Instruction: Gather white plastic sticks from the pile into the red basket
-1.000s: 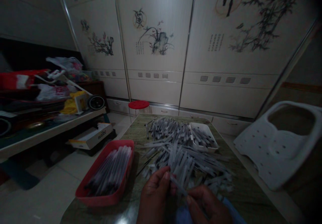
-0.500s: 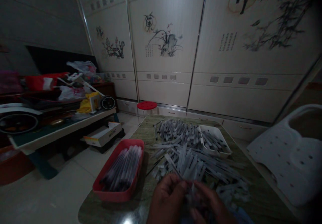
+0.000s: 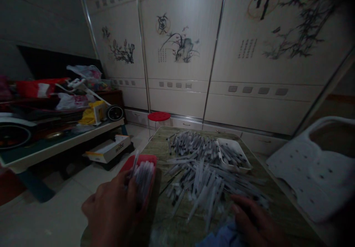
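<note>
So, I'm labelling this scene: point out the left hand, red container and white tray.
Left hand point(image 3: 115, 197): head view, back of the hand.
Red container point(image 3: 153, 167): head view, right wall.
White tray point(image 3: 235, 145): head view, bare far corner.

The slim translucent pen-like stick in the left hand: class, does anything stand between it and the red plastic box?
Nothing visible does: the left hand holds the translucent stick at the red plastic box; whether it touches the similar sticks inside can't be told.

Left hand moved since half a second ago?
Yes, leftward: the left hand was right of the red tray; now it covers part of it in view.
</note>
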A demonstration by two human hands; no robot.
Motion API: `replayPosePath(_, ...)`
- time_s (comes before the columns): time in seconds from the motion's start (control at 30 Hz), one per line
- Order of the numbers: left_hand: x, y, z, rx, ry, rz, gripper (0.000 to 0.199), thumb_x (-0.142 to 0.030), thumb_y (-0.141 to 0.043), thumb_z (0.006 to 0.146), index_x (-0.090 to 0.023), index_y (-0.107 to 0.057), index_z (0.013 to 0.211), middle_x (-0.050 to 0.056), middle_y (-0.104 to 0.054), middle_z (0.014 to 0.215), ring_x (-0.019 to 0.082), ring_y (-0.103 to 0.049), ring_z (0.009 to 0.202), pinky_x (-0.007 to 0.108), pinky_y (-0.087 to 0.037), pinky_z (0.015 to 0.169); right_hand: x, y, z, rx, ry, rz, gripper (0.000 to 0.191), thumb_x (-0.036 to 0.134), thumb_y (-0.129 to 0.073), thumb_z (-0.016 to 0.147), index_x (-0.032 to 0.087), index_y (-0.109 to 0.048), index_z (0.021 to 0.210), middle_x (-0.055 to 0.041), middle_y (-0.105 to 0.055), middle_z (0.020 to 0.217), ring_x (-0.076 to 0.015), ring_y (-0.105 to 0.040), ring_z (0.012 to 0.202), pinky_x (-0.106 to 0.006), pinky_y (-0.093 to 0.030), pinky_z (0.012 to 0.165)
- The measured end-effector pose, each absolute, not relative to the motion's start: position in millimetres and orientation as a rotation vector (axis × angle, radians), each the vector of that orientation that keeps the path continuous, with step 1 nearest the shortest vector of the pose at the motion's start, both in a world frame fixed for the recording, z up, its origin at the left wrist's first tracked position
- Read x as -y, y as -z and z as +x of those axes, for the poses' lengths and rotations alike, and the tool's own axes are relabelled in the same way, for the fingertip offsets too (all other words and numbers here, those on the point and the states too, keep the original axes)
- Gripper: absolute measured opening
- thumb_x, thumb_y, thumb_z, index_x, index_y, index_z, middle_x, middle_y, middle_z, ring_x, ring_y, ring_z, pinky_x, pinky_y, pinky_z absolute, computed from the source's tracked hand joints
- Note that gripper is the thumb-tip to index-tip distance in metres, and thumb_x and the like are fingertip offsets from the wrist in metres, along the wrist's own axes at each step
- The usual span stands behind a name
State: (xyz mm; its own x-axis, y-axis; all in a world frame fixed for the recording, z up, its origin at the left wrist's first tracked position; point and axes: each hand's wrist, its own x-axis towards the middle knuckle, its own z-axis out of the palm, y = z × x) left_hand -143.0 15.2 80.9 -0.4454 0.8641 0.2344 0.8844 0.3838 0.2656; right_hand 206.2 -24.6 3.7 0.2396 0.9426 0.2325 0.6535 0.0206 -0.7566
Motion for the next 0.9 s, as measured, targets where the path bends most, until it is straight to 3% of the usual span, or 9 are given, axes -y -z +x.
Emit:
replayPosePath(0.1, -14.7, -79.3, -142.6, 2.505, 0.509, -1.676, 0.049, -0.048, -0.033, 0.101, -0.026, -0.068, 0.127, 0.016, -0.076, 0.114, 0.042, -0.066, 0.113, 0.059, -0.046, 0.090, 22.3, -3.2, 218.1, 1.446, -0.492, -1.764, 0.042, 0.056, -0.055, 0.093, 0.029, -0.077, 0.115, -0.0044, -0.081, 0.119, -0.0254, -0.076, 0.109, -0.031, -0.061, 0.091)
replayPosePath(0.23, -16.8, -73.4, -138.3, 2.319, 0.676, -1.731, 0.046, -0.048, -0.039, 0.100, -0.021, -0.069, 0.122, 0.018, -0.074, 0.120, 0.045, -0.064, 0.111, 0.059, -0.047, 0.086, 19.3, -5.9, 222.1, 1.377, -0.498, -1.826, 0.042, 0.055, -0.052, 0.094, 0.025, -0.076, 0.111, -0.0068, -0.081, 0.115, -0.0274, -0.076, 0.106, -0.034, -0.060, 0.088)
replayPosePath(0.37, -16.9, -61.5, -122.4, 1.856, 1.079, -1.902, 0.037, -0.043, -0.049, 0.099, -0.017, -0.067, 0.118, 0.017, -0.074, 0.112, 0.035, -0.066, 0.104, 0.052, -0.047, 0.095, 17.4, -10.7, 223.7, 1.342, -0.510, -1.823, 0.040, 0.053, -0.052, 0.094, 0.023, -0.076, 0.105, -0.0081, -0.082, 0.106, -0.0268, -0.077, 0.097, -0.031, -0.059, 0.081)
replayPosePath(0.53, -9.2, -43.9, -87.4, 1.621, 1.293, -2.190, 0.025, -0.032, -0.056, 0.098, -0.025, -0.065, 0.120, 0.009, -0.075, 0.111, 0.027, -0.067, 0.104, 0.039, -0.050, 0.090, 16.1, -8.5, 233.9, 1.303, -0.525, -1.819, 0.037, 0.050, -0.054, 0.092, 0.022, -0.074, 0.105, -0.0069, -0.082, 0.098, -0.0260, -0.076, 0.088, -0.031, -0.058, 0.074)
replayPosePath(0.9, -11.4, -12.5, -33.7, 1.885, 0.922, -2.711, 0.020, -0.028, -0.054, 0.097, -0.029, -0.073, 0.104, 0.006, -0.076, 0.099, 0.025, -0.070, 0.095, 0.036, -0.052, 0.084, 11.7, 8.6, 269.8, 1.382, -0.416, -1.930, 0.026, 0.039, -0.053, 0.090, 0.029, -0.076, 0.097, -0.0057, -0.082, 0.097, -0.0283, -0.077, 0.088, -0.035, -0.057, 0.072)
